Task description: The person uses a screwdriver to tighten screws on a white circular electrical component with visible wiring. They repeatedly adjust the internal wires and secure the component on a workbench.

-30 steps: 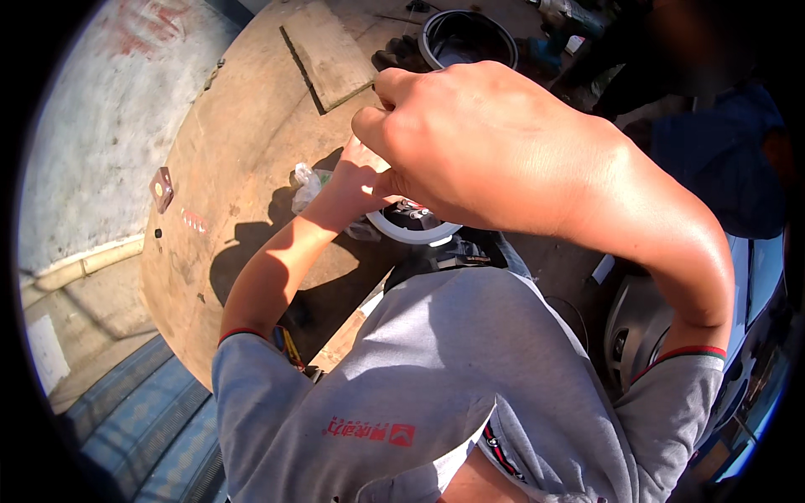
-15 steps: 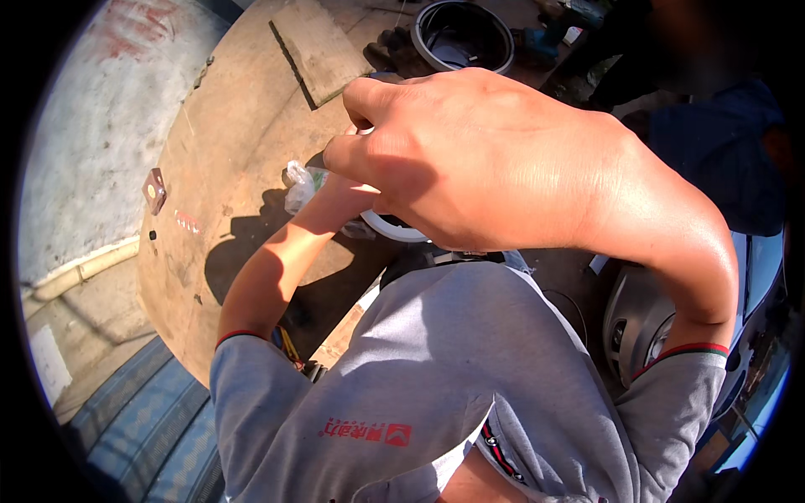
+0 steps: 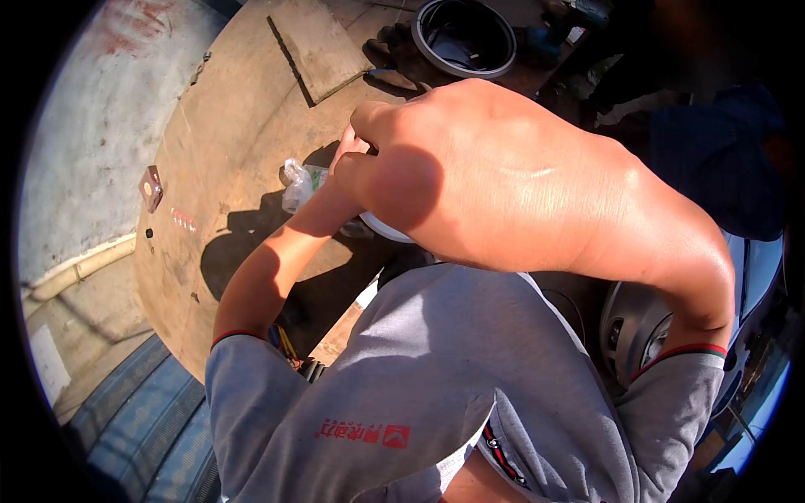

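My right hand (image 3: 470,172) reaches across the middle of the view, its back turned up, close to the camera. Its thumb and forefinger are curled in toward each other, and whatever lies between them is hidden. Just beyond it and mostly covered by it is my left hand (image 3: 340,186); only part of its fingers shows, so its grip is unclear. Under both hands, a piece of a white ring-shaped rim (image 3: 386,228) shows. A crumpled clear plastic bag (image 3: 296,186) lies on the wooden table (image 3: 226,126) beside my left wrist.
A wooden board (image 3: 317,50) lies at the far side, near a black bowl-shaped housing (image 3: 465,38) and a teal power tool (image 3: 545,38). A small brown block (image 3: 151,189) sits near the left edge. A round silver lamp-like part (image 3: 631,323) is at right.
My right hand has dipped slightly toward me, its wrist lower in view. A bit more of my left fingers and of the black housing behind now shows.
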Tool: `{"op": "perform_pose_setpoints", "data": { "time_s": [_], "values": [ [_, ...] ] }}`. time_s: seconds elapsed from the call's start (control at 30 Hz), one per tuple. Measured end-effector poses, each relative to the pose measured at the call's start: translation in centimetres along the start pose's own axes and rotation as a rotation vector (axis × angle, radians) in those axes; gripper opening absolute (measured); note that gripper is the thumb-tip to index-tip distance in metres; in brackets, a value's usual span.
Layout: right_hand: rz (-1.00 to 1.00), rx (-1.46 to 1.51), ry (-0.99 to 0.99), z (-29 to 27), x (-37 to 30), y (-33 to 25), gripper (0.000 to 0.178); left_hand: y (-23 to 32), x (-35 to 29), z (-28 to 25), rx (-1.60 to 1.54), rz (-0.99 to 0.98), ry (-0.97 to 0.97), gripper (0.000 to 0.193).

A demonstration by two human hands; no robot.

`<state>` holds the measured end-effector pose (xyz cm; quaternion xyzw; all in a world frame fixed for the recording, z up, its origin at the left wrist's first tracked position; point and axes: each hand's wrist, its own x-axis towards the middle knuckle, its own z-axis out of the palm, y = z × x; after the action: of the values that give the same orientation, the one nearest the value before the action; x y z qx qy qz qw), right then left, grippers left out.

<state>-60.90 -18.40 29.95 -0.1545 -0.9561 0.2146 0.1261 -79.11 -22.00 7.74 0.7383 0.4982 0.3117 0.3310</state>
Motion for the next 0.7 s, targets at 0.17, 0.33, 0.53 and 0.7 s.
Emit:
{"op": "perform_pose_setpoints", "data": {
  "time_s": [0.17, 0.33, 0.53, 0.7],
  "values": [
    [0.099, -0.096, -0.066, 0.7, 0.3, 0.3, 0.014, 0.0, 0.2, 0.2, -0.011, -0.006, -0.003, 0.034],
    [0.218, -0.122, -0.197, -0.5, 1.1, -0.8, 0.023, -0.1, 0.2, 0.4, -0.016, -0.017, -0.002, 0.033],
    [0.040, 0.046, -0.018, 0.0, 0.4, 0.1, 0.017, -0.2, 0.1, 0.2, -0.020, -0.018, -0.005, 0.032],
    [0.079, -0.182, -0.158, -0.4, 0.7, 0.1, 0.017, -0.2, 0.0, 0.3, -0.025, -0.024, -0.007, 0.032]
  ]
}}
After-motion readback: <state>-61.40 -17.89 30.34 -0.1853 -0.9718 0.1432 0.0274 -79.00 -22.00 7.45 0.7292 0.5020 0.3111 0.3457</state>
